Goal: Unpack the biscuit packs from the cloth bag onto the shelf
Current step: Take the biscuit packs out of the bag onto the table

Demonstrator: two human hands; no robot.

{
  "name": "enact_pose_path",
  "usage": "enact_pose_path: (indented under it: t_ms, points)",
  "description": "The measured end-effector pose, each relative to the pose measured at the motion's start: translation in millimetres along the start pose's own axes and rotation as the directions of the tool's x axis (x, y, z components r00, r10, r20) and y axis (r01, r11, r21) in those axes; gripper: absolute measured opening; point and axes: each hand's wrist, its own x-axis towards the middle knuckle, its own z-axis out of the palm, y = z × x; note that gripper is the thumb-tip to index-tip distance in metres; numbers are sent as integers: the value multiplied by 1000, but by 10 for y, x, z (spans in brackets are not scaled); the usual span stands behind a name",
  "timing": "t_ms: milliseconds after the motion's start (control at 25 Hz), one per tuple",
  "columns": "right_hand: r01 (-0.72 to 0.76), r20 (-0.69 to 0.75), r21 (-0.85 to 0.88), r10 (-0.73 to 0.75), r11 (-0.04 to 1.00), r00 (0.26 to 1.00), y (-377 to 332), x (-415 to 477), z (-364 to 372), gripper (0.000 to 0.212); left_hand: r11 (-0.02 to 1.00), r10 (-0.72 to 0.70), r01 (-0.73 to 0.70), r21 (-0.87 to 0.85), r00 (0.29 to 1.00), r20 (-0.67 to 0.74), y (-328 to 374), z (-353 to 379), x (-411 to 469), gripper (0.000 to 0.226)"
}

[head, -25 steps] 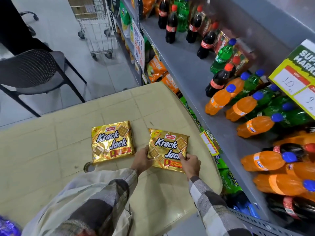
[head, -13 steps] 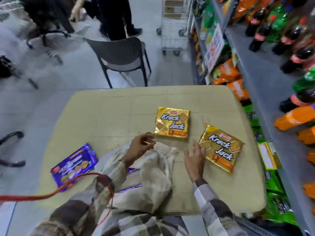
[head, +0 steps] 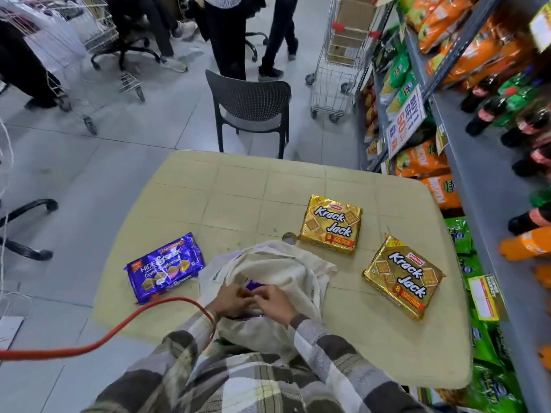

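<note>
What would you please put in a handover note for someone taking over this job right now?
Hands: left hand and right hand are both in the mouth of the cloth bag, fingers curled on a purple pack inside it.
On the table: Hide & Seek pack left of the bag; far Krack Jack pack and near Krack Jack pack right of it.
Done: three packs out of the bag.
Left: lift out the purple pack, check the bag for more, move all packs to the shelf on the right.
</note>
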Motion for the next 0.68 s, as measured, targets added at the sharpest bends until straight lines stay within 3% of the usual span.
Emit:
enact_pose_path:
  t_ms: [80, 160, 200, 360, 560, 680]
  points:
    - [-12, 50, -112, 18, 994, 999, 92, 31, 55, 27, 997, -18, 19, 76, 1000, -24, -56, 86, -64, 63]
    - [-66, 63, -280, 87, 958, 994, 191, 57, 70, 29, 960, -59, 74, 269, 996, -63, -137, 169, -134, 39]
    - [-99, 47, -380, 126, 920, 991, 253, 69, 68, 31, 935, -72, 101, 340, 993, -96, -177, 208, -166, 27]
    - [-147, -7, -678, 194, 721, 981, 411, 76, -25, 30, 883, -145, 149, 446, 989, -43, -298, 258, -147, 27]
    - [-134, 85, -685, 262, 716, 961, 542, 69, -167, 52, 800, -88, 73, 595, 996, -3, -298, 345, -106, 47]
    - [-99, 51, -691, 186, 716, 981, 602, 26, -137, 44, 808, -49, 59, 587, 998, -33, -324, 363, -118, 45]
